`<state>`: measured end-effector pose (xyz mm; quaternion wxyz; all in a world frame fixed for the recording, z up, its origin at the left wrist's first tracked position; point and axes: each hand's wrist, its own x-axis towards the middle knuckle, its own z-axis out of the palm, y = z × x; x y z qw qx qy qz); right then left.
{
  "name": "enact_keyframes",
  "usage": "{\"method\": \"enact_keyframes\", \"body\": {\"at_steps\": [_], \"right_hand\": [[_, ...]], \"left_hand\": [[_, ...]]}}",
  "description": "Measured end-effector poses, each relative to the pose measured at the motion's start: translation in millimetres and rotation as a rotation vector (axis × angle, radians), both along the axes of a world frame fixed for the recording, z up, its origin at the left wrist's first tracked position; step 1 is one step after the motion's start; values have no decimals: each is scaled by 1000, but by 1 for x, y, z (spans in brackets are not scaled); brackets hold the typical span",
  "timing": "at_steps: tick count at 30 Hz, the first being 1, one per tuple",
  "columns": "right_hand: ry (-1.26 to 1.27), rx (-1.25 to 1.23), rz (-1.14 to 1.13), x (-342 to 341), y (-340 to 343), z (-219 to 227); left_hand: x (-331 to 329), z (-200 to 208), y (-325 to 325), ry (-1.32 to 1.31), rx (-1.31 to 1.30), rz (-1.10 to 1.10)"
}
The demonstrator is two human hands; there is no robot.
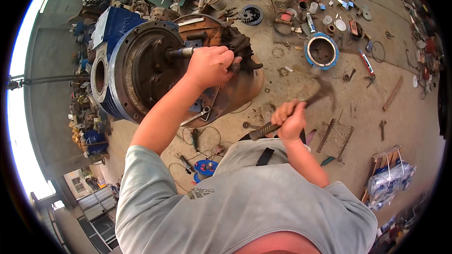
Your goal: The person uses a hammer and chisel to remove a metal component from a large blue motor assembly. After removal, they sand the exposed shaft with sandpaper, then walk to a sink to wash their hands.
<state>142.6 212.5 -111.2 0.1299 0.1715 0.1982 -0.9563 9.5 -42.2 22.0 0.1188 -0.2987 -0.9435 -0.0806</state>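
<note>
My left hand (212, 67) is closed around a round metal bar (181, 53). The bar's far end reaches the dark round face (157, 73) inside the flange of a big blue machine housing (123, 26); whether it touches is hard to tell. A dark stub of it shows past my fingers. My right hand (289, 120) grips the handle of a hammer (321, 95), held in front of my waist and apart from the bar. The hammer's head is smeared by motion. A dark rag or pair of gloves (238, 44) lies just beyond my left hand.
Beside the housing a rusty rounded stand (245, 87) carries a combination wrench (197, 116). A blue ring-shaped part (321, 51), a caulking gun (367, 66), a rusty grate (335, 138) and a blue cable reel (205, 168) are on the floor. A chain (56, 79) stretches left of the housing.
</note>
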Motion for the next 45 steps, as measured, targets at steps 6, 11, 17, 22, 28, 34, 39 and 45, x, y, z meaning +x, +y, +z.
{"method": "enact_keyframes", "body": {"at_steps": [6,11,17,22,28,34,39,45], "right_hand": [[235,237,391,10,-76,-7],[319,573,251,-5,-32,6],[487,-117,-409,-42,5,50],[74,432,512,9,-65,21],[20,329,334,-14,-20,20],[91,459,226,-36,18,34],[479,-1,-228,-43,-2,55],[-89,354,515,-15,-49,38]], "left_hand": [[-2,-6,-4,-47,-118,34],[-2,-9,-6,-39,-100,25],[0,-7,-6,-55,-33,32],[9,-9,-9,-149,-72,32],[-2,-1,-2,-93,-53,48],[-3,-1,-11,-131,-29,29],[2,-1,-18,-137,8,17],[-9,0,-17,-125,-28,24]]}}
